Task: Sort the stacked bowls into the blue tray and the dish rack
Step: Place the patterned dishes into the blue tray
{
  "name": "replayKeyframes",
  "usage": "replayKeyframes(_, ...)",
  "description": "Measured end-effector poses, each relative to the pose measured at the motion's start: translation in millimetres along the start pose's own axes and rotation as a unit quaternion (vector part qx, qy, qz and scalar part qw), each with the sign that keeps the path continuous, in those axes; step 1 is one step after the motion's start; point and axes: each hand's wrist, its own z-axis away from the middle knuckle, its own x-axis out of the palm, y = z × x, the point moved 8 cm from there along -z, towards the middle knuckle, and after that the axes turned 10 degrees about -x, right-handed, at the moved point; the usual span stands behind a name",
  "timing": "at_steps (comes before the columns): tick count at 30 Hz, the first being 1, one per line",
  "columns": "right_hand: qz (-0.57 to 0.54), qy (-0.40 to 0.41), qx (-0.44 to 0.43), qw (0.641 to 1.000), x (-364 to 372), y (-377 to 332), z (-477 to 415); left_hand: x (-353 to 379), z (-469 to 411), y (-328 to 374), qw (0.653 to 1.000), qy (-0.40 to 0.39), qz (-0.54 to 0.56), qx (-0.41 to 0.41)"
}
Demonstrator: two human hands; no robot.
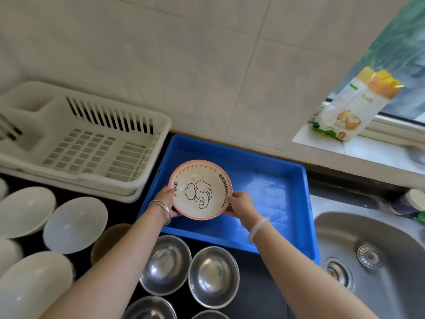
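1. A pink-rimmed bowl (200, 189) with an elephant drawn inside was held between both hands, over the left part of the blue tray (271, 187). Whether it touched the tray floor could not be told.
2. The left hand (166, 200) gripped the bowl's left edge, fingers curled under the rim, with metal bangles on that wrist.
3. The right hand (240, 204) gripped the right edge, fingers curled round the rim, with a pale bangle on that wrist.
4. The blue tray lay on the dark counter between the white dish rack (92, 143) on its left and the steel sink (372, 245) on its right.
5. 2 steel bowls (165, 264) stood side by side just in front of the tray, with parts of 2 more at the picture's lower edge.
6. White bowls (74, 224) stood left of these, in front of the rack. A brownish bowl (108, 238) showed beside the left forearm.
7. A food packet (349, 107) stood on the window ledge at the upper right.
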Motion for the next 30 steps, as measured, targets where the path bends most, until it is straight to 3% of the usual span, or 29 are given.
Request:
replayKeyframes(4,-0.064,0.003,0.004,0.998,5.3,4.8,0.1,-4.4,-6.6,-1.4,1.000,-0.008,0.022,-0.007)
replayKeyframes(12,-0.272,-0.064,0.061,0.958,17.8,36.5,16.9,-2.7,-2.7,-26.6,0.987,-0.040,0.098,-0.123)
replayKeyframes(21,-0.295,-0.015,0.041,0.954,34.4,18.2,-7.8,2.9,-13.2,-20.1,0.972,-0.070,0.207,-0.083)
replayKeyframes(30,-0.305,0.002,0.024,0.952,39.8,8.6,-24.1,10.1,-19.3,-4.6,0.972,-0.069,0.220,-0.052)
